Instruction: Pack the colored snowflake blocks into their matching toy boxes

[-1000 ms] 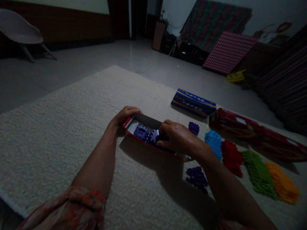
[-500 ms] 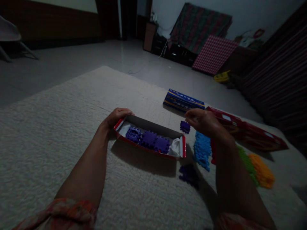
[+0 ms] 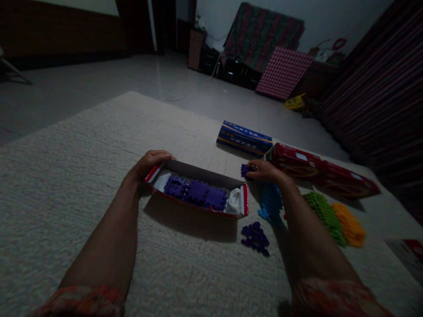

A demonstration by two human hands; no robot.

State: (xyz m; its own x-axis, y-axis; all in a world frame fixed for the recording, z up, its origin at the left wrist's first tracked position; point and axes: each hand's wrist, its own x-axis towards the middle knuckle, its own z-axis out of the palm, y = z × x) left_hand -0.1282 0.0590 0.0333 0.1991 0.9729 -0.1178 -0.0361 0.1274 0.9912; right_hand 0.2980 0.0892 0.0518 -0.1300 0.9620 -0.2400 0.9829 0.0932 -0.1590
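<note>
My left hand grips the left end of a long open box with red edges. Inside it lie several purple interlocking blocks and a coiled white cord at the right end. Beyond the box's right end, my right hand has its fingers closed on a small purple block, partly hidden by them. Another purple piece lies on the mat just right of the box. Under my right forearm, a stack of blue blocks shows in part.
A blue box and two red boxes stand at the back right of the pale mat. Green blocks and orange blocks are piled to the right. Cloth-covered furniture stands against the far wall.
My right hand has come down to the purple block beyond the box and closed on it. My left hand keeps hold of the box. The view has shifted slightly.
</note>
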